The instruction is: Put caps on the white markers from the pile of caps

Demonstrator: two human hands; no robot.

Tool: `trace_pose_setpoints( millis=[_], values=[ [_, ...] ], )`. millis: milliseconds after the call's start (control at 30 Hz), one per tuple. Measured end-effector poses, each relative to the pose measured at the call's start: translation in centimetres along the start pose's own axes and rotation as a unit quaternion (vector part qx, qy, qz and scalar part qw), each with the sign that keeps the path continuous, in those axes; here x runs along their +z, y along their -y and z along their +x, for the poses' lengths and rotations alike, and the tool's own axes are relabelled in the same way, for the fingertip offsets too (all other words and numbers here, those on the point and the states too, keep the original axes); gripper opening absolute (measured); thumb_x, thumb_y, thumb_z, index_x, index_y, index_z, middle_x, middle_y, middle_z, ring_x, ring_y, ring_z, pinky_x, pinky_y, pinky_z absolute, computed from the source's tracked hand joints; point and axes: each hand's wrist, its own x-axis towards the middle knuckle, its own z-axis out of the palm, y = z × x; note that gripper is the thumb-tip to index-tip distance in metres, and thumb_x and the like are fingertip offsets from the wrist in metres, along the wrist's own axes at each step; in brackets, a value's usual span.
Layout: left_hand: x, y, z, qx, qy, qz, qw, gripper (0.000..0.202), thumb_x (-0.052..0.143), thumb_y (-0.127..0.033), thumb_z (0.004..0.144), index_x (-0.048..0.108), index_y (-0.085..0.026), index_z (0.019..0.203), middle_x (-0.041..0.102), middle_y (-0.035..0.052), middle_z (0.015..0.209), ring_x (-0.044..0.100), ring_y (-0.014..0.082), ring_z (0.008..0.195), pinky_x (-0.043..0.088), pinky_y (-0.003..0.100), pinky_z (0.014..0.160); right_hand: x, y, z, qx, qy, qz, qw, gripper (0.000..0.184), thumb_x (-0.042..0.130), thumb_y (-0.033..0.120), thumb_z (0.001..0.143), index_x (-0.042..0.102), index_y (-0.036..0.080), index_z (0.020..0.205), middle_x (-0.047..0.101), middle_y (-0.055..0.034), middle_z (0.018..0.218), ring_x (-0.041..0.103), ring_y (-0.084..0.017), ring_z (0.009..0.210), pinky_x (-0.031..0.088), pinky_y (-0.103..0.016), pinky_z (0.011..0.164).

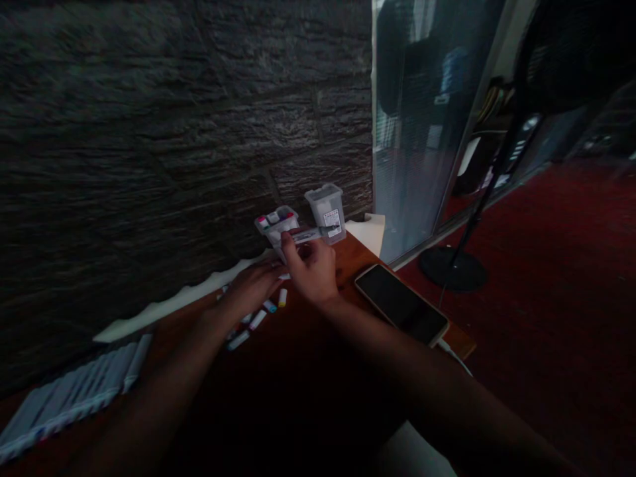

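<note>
Pen-like object [308, 234] is pinched in the right hand [317, 270], at that hand's twelve o'clock. Left hand [259, 283] is at eight o'clock, its grip impossible to tell. Phone [402, 305]: four o'clock.

Marker [305, 234]: pale grey. Caps [258, 320] at seven o'clock: white, one yellow-ended, one teal-ended. Tabletop [355, 255]: reddish brown. Floor [556, 265], three o'clock: dark red. Wall [149, 132], ten o'clock: dark grey, block-patterned.

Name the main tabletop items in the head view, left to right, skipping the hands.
Row of slim whitish markers, clear plastic box holding colour-ended markers, clear plastic container with a white printed label, flat dark-screened rectangular phone.
</note>
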Motion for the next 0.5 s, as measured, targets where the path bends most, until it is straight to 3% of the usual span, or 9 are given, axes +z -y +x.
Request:
trace_pose_setpoints(
  millis=[100, 200, 267, 367, 433, 500],
  values=[
    [-1.8, -0.8, -2.1, -0.048, -0.05, -0.04, 0.997, 0.03, 0.046, -0.025, 0.09, 0.064, -0.019, 0.112, 0.066, 0.0107, 0.12, 0.059, 0.026, 0.114, 0.044, 0.043, 0.1, -0.1, -0.1, 0.0, 0.003, 0.005, -0.016, 1.0, 0.038, 0.052, 0.047, 0.088, 0.063, 0.017, 0.068, 0.059, 0.0007, 0.057, 0.053, -0.01, 0.052, 0.039, -0.023, 0.052],
    [-3.3, -3.2, -7.3, -0.157, -0.106, -0.148, 0.971, 0.028, 0.053, -0.034, 0.089, 0.062, -0.02, 0.111, 0.068, 0.0085, 0.113, 0.064, 0.0235, 0.103, 0.05, 0.039, 0.094, -0.2, -0.2, -0.3, 0.015, 0.014, -0.02, 1.0, 0.04, 0.053, 0.049, 0.087, 0.06, 0.017, 0.064, 0.057, 0.0009, 0.055, 0.05, -0.01, 0.05, 0.038, -0.024, 0.05],
    [-3.4, -5.3, -11.4, -0.246, -0.162, -0.245, 0.924, 0.027, 0.061, -0.036, 0.085, 0.061, -0.022, 0.108, 0.071, 0.0062, 0.105, 0.067, 0.0214, 0.095, 0.054, 0.035, 0.087, -0.1, 0.1, -0.9, 0.019, 0.029, 0.006, 0.999, 0.037, 0.054, 0.049, 0.087, 0.062, 0.017, 0.069, 0.058, 0.0006, 0.057, 0.051, -0.01, 0.051, 0.039, -0.025, 0.051],
    [-2.5, -7.8, -16.3, -0.319, -0.212, -0.359, 0.851, 0.024, 0.067, -0.033, 0.081, 0.06, -0.021, 0.101, 0.073, 0.0065, 0.101, 0.069, 0.0206, 0.092, 0.057, 0.032, 0.079, 0.3, 1.3, -2.6, 0.024, 0.082, 0.045, 0.995, 0.033, 0.057, 0.045, 0.086, 0.064, 0.016, 0.072, 0.062, -0.0012, 0.063, 0.055, -0.011, 0.055, 0.043, -0.025, 0.053],
    [-1.5, -8.3, -18.2, -0.34, -0.26, -0.406, 0.807, 0.021, 0.07, -0.03, 0.079, 0.058, -0.02, 0.094, 0.074, 0.0078, 0.1, 0.07, 0.0207, 0.091, 0.058, 0.031, 0.075, 0.4, 2.5, -4.2, 0.014, 0.128, 0.06, 0.99, 0.025, 0.06, 0.04, 0.086, 0.067, 0.017, 0.082, 0.064, -0.0006, 0.065, 0.057, -0.012, 0.057, 0.045, -0.025, 0.053],
    [-0.7, -8.1, -19.1, -0.347, -0.293, -0.428, 0.781, 0.022, 0.071, -0.027, 0.077, 0.058, -0.019, 0.092, 0.074, 0.007, 0.094, 0.071, 0.0198, 0.087, 0.059, 0.03, 0.074, 0.3, 3.8, -5.9, -0.001, 0.18, 0.061, 0.982, 0.018, 0.061, 0.034, 0.087, 0.068, 0.018, 0.086, 0.067, 0.0001, 0.068, 0.06, -0.011, 0.059, 0.047, -0.023, 0.054]
  ],
)
